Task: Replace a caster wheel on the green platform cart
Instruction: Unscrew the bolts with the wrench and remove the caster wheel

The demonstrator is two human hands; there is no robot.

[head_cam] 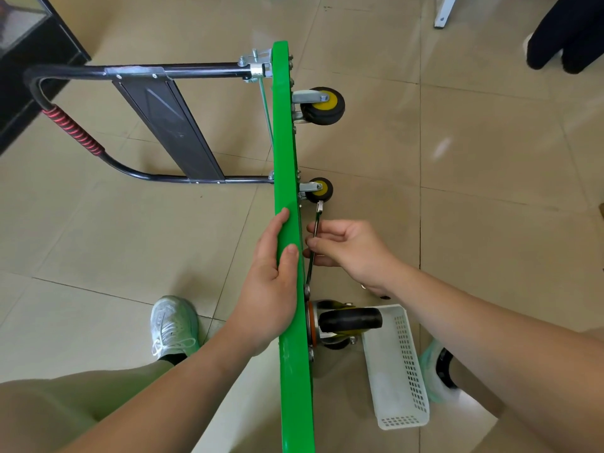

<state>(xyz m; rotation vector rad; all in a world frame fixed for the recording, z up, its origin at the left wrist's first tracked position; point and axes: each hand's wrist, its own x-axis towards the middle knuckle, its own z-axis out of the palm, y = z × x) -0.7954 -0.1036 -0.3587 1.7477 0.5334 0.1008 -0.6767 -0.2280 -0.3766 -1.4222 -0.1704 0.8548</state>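
Green cart (283, 142) — I'm gripping its edge with my left hand (271, 282), right hand (353, 250) pinching the wrench (317, 219), keeping its 6 o'clock end seated squarely

Beige tiled floor (490, 152); black cabinet (29, 63) upper left; white furniture leg (444, 11) and dark trousers (568, 37) upper right.

We see deck (287, 152) bright green all over. Handle (196, 69) glossy black, red-and-black spiral wrap on bend. Far wheel (323, 106) and middle wheel (321, 189): black tyre, yellow hub. Near caster (349, 318) black tyre, silver fork, orange ring at base. Wrench (317, 217) plain silver. Basket (402, 371) white, rows of little holes. Floor (490, 158) beige tiles, thin dark grout grid. Our sneaker (173, 325) white.
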